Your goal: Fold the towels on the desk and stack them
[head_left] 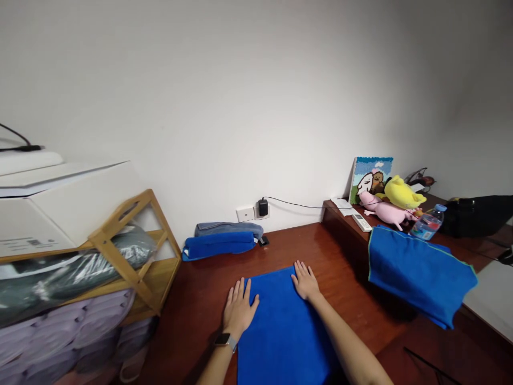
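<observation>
A blue towel [280, 331] lies spread flat on the reddish-brown wooden table [200, 299], its near end running out of view. My left hand [239, 310] rests on its left edge near the far corner, fingers stretched out, a watch on the wrist. On the far right corner lies my right hand [305, 280], palm down with the fingers open. Neither hand grips the cloth. Beyond them, against the wall, a folded blue towel [220, 245] sits in front of a folded grey-blue towel [228, 228].
A wooden rack [132, 251] with bagged items and slippers stands left, a white box [60, 203] on top. Right, a raised shelf holds plush toys [387, 209], a remote [362, 222], a bottle [428, 222] and an overhanging blue cloth [420, 272]. A charger [263, 206] trails a cable.
</observation>
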A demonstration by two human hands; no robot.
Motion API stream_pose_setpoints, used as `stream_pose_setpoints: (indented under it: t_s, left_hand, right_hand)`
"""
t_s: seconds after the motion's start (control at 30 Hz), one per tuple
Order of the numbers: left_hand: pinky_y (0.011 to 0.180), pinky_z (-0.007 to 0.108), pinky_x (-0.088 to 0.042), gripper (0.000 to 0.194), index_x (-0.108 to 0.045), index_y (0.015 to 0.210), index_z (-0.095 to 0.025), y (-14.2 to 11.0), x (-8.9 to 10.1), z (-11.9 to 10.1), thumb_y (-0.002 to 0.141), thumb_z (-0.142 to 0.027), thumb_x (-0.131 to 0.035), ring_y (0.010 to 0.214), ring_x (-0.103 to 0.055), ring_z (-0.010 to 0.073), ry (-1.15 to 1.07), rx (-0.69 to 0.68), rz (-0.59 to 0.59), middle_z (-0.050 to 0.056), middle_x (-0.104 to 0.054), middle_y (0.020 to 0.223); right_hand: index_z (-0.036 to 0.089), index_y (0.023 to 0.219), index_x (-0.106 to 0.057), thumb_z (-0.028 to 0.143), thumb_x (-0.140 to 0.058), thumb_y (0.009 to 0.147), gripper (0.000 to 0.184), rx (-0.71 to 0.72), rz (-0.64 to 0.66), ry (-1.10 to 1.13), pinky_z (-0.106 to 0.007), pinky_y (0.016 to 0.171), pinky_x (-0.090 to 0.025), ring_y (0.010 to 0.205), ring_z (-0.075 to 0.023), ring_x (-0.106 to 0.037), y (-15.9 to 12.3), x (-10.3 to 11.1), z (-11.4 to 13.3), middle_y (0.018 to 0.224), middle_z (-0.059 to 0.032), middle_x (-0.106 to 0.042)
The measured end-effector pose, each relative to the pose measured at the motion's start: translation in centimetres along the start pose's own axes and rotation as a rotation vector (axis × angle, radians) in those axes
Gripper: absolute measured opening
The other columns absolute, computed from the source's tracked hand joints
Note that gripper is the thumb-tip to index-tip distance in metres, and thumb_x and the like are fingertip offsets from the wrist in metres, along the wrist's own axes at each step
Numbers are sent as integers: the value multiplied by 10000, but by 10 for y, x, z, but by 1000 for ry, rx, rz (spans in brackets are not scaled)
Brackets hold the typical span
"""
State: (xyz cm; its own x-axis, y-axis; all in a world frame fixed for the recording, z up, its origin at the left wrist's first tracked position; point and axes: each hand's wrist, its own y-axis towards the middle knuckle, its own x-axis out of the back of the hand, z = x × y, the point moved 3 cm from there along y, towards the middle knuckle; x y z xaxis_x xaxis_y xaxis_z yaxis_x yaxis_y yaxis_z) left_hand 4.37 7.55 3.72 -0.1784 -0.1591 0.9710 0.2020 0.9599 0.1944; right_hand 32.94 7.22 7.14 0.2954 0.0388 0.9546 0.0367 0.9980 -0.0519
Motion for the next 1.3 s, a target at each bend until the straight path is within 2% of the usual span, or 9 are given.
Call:
stream_pose_setpoints:
  t_s: [0.23,0.33,0.43,0.6,0.73,0.93,1.03,1.13,1.3]
  left_hand:
    - [1311,548,-298,617,-521,1578,-212,18,-4,-44,976,-323,-442,1580,-411,308,-27,-187,-110,117,-475,1681]
    - [1288,555,-334,617,-522,1577,-207,18,-11,-39,1013,-438,-420,1560,-441,324,-22,-124,-74,134,-491,1670]
    - [1306,547,-305,702,-459,1611,-160,16,-15,-21,1024,-537,-381,1581,-407,322,-28,-72,-56,155,-456,1689]
    - [1309,530,-308,695,-443,1617,-140,20,-12,-8,1027,-498,-358,1580,-410,309,-35,-40,-53,161,-464,1682]
    - [1318,528,-293,648,-452,1612,-137,15,-5,-24,1034,-405,-338,1588,-397,307,-41,-80,-67,158,-460,1686]
    - [1327,496,-291,608,-456,1613,-190,-20,-12,-62,1024,-282,-333,1597,-380,264,-67,-262,-40,93,-463,1690]
    - [1313,547,-312,628,-440,1617,-145,-32,-17,-48,1047,-377,-310,1587,-397,305,-58,-151,-51,142,-445,1689]
    - [1317,539,-309,663,-435,1619,-133,-39,-12,-18,1049,-440,-287,1584,-403,299,-45,-39,-86,151,-454,1684]
    - [1319,516,-322,665,-451,1599,-81,-50,15,-6,1060,-420,-258,1572,-425,292,-37,-82,-119,170,-474,1667]
  right_hand:
    - [264,1667,-404,448,-280,1124,586,326,-113,66,-466,1346,-129,1639,-226,-229,-13,-25,72,1736,-26,-343]
    - [254,1679,-374,478,-288,1120,608,295,-74,83,-475,1342,-148,1633,-230,-250,-9,-34,68,1736,-40,-341]
    - [216,1702,-308,501,-267,1117,652,183,-67,50,-487,1343,-119,1643,-234,-216,1,-30,39,1747,-70,-301]
    - [154,1712,-246,467,-204,1120,670,48,-11,5,-465,1345,-92,1651,-216,-175,12,-12,4,1763,-86,-241]
    - [126,1699,-289,428,-242,1117,657,108,-53,-3,-475,1345,-106,1649,-244,-185,-1,-8,26,1752,-120,-264]
    - [181,1668,-395,337,-265,1112,591,320,-114,81,-405,1343,-163,1624,-205,-272,-43,-43,83,1719,-59,-365]
    - [208,1677,-372,391,-274,1120,595,281,-97,69,-439,1344,-163,1629,-212,-259,-47,-42,71,1728,-54,-340]
    - [193,1694,-322,411,-269,1120,617,160,-39,26,-480,1346,-132,1644,-233,-204,-40,-19,37,1748,-66,-279]
    - [115,1683,-339,386,-222,1123,633,8,-29,49,-441,1340,-170,1638,-241,-225,-52,11,12,1741,-107,-299]
